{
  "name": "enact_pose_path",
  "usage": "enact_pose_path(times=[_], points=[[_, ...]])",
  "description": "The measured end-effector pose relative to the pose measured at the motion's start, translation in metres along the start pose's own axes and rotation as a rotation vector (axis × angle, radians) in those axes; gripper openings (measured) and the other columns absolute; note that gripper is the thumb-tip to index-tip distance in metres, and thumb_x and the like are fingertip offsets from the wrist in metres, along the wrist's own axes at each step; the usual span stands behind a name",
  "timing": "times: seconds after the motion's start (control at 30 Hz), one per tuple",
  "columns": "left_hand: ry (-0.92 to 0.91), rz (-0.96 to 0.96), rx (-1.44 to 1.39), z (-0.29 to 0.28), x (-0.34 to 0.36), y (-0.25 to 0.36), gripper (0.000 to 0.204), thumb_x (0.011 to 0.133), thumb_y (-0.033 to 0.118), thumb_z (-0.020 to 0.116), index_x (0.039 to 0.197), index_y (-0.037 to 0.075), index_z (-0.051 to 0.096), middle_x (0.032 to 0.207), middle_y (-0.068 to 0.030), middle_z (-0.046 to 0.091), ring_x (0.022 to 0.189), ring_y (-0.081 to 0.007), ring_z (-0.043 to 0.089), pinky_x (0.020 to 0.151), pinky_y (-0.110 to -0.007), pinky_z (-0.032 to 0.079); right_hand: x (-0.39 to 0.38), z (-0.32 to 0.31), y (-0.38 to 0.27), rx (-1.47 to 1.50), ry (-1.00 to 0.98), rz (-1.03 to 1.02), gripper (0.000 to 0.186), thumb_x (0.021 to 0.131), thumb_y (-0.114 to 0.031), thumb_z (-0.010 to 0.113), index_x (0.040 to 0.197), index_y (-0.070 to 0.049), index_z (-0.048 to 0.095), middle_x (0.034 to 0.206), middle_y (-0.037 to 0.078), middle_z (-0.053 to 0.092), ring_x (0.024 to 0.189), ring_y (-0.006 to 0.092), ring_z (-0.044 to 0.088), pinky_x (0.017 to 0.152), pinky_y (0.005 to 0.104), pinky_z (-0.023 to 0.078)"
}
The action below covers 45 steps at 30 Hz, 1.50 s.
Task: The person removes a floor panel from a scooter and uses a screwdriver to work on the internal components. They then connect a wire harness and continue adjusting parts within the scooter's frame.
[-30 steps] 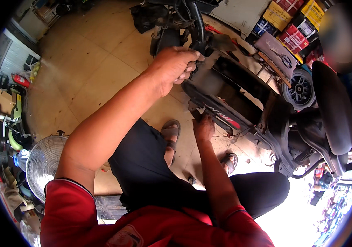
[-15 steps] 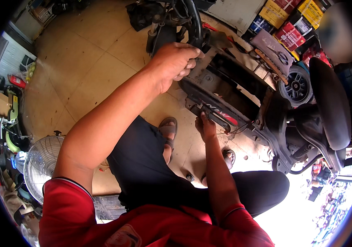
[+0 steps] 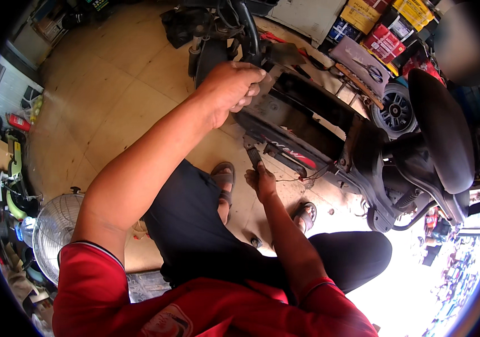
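My left hand (image 3: pixel 230 90) is closed, its fingers curled at the front end of the stripped floorboard of an electric scooter (image 3: pixel 273 106); what lies inside the fingers is hidden. Lower down, my right hand (image 3: pixel 262 184) grips the near end of a short, dark, flat bar (image 3: pixel 254 158), thumb on top. The bar's far end points toward the scooter's side panel (image 3: pixel 290 154), which carries a red and white decal. Whether the bar touches the panel I cannot tell. Thin loose wires (image 3: pixel 310 178) hang from the frame just right of that hand.
The scooter's black seat (image 3: pixel 442 132) rises at the right, with a spoked wheel (image 3: pixel 394 111) behind the frame. Scissors (image 3: pixel 370 70) lie on a grey pad near stacked battery boxes (image 3: pixel 383 42). A fan (image 3: pixel 57 230) stands at the left. My sandaled feet (image 3: pixel 223 182) rest below the scooter.
My right hand has drawn left from the scooter's side panel, and the dark bar now shows in its grip. The left hand stays at the scooter's front; the whole view has shifted slightly.
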<state>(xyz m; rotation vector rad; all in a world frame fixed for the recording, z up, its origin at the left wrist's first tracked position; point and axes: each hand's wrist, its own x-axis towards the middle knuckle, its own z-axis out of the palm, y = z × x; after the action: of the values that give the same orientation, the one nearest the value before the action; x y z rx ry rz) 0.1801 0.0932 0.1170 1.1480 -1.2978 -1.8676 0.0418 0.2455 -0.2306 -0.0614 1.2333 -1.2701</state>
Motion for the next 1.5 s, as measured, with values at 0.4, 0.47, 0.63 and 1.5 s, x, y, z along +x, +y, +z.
enact_pose_path(times=[0.4, 0.47, 0.63, 1.5], points=[[0.04, -0.022, 0.049, -0.002, -0.003, 0.001, 0.02, 0.1, 0.021, 0.057, 0.105, 0.004, 0.067, 0.065, 0.0072, 0.044, 0.049, -0.0021, 0.035, 0.042, -0.02, 0.024, 0.019, -0.004, -0.05, -0.158, 0.002, -0.097, 0.031, 0.099, -0.038, 0.063, 0.11, -0.009, 0.061, 0.08, 0.007, 0.068, 0.065, 0.0188, 0.067, 0.059, 0.0292, 0.056], [0.014, -0.013, 0.049, 0.004, -0.002, 0.004, 0.02, 0.1, 0.021, 0.057, 0.106, 0.004, 0.067, 0.065, 0.0073, 0.044, 0.05, -0.0021, 0.035, 0.043, -0.019, 0.024, 0.039, -0.024, -0.04, -0.192, -0.026, -0.117, 0.032, 0.099, -0.04, 0.063, 0.108, -0.009, 0.063, 0.08, 0.007, 0.069, 0.065, 0.018, 0.067, 0.061, 0.0301, 0.057], [0.023, 0.012, 0.047, -0.007, -0.004, 0.003, 0.021, 0.099, 0.021, 0.058, 0.107, 0.003, 0.067, 0.065, 0.0074, 0.044, 0.051, -0.002, 0.036, 0.043, -0.019, 0.024, -0.013, 0.033, 0.039, -0.199, -0.065, -0.003, 0.039, 0.102, -0.037, 0.058, 0.107, 0.0, 0.066, 0.101, 0.011, 0.074, 0.08, 0.0183, 0.071, 0.072, 0.0307, 0.059], [0.006, 0.048, 0.086, -0.002, -0.004, 0.004, 0.022, 0.097, 0.022, 0.061, 0.105, 0.004, 0.067, 0.064, 0.0077, 0.043, 0.051, -0.0019, 0.036, 0.044, -0.019, 0.024, 0.032, -0.001, -0.023, -0.386, -0.222, 0.005, 0.035, 0.094, -0.04, 0.07, 0.103, -0.007, 0.063, 0.085, 0.003, 0.063, 0.065, 0.0116, 0.057, 0.055, 0.0254, 0.047]])
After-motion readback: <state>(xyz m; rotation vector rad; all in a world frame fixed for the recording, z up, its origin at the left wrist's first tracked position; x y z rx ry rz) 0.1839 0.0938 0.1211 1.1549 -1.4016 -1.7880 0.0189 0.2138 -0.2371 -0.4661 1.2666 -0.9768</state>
